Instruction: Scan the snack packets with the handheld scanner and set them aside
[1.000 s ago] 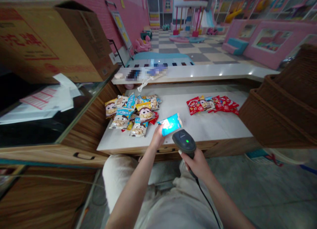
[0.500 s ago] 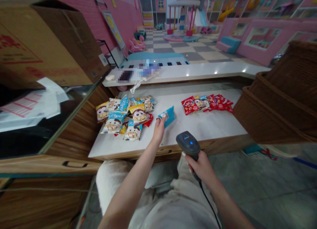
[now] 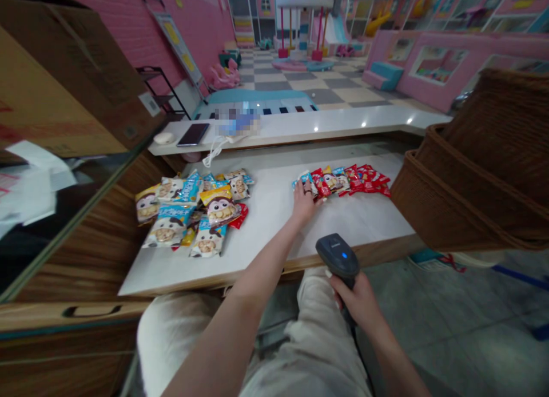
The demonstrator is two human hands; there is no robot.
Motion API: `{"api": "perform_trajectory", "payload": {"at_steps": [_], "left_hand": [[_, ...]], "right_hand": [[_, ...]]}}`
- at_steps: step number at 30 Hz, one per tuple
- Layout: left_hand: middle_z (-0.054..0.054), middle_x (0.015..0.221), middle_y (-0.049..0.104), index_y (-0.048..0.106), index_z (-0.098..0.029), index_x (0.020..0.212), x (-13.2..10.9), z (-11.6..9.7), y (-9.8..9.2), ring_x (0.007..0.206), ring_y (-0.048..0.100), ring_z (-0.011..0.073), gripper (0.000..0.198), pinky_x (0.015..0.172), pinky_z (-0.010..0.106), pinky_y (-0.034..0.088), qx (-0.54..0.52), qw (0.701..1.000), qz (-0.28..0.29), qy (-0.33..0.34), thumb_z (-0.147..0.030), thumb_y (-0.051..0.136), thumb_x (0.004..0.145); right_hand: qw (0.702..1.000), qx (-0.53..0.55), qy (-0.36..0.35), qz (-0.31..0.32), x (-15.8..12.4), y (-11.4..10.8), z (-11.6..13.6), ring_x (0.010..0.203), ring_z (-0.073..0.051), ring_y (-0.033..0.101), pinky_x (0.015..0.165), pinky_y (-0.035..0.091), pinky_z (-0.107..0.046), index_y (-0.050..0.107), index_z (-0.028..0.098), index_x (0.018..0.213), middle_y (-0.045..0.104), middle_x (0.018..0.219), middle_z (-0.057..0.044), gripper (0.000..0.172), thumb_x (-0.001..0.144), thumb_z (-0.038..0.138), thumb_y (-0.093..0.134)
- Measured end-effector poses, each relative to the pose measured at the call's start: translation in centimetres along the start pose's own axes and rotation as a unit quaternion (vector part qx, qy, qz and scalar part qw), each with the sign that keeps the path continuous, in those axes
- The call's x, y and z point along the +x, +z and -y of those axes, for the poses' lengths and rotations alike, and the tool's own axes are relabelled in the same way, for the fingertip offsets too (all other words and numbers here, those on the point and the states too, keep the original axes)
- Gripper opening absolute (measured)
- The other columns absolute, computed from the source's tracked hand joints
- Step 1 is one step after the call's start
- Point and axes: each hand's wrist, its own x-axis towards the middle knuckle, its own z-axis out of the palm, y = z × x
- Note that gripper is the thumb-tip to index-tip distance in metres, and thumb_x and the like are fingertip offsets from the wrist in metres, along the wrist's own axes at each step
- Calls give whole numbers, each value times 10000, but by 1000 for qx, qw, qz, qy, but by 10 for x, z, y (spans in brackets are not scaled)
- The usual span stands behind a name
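Barcode scanner (image 3: 338, 255) sits clenched in the right hand (image 3: 357, 301), just off the counter's front edge. The left hand (image 3: 303, 205) lies open, apparently released, on a blue snack packet (image 3: 302, 179) at the end of the red snack packets (image 3: 347, 179) on the white counter (image 3: 355, 219).

left arm (image 3: 261, 265) stretched forward, left hand (image 3: 303, 202) palm down, fingers spread; right hand (image 3: 355, 301) curled in firm grip, held low

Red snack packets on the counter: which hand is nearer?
Left: the left hand touches the red snack packets; the right hand, holding a barcode scanner, is farther back.
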Motion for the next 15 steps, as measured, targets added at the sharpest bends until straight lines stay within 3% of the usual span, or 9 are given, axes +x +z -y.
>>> {"api": "perform_trajectory", "payload": {"at_steps": [5,9,15], "left_hand": [[345,1908,178,295,-38,1809,11,-13,26,1814,117,463,945,1458,630,153,36,999,19,-20,-293,718,1003],[362,1905,155,276,-29,1810,28,-26,40,1814,101,470,990,1456,639,143,24,999,40,-17,-286,741,975],[369,1904,141,269,-18,1807,40,-34,40,1816,99,461,1106,1467,592,135,-19,998,68,-3,-294,836,898]], "right_hand": [[1000,-5,1,-22,5,-4,1,379,-197,579,449,491,-301,605,274,583,592,417,-11,469,770,647,819],[1000,0,-6,-24,7,-8,0,384,-195,576,432,497,-294,603,272,584,597,424,-10,519,788,680,851],[999,-11,-14,-30,7,-16,-4,387,-197,582,437,512,-297,603,266,570,609,435,-21,545,794,682,875]]}}
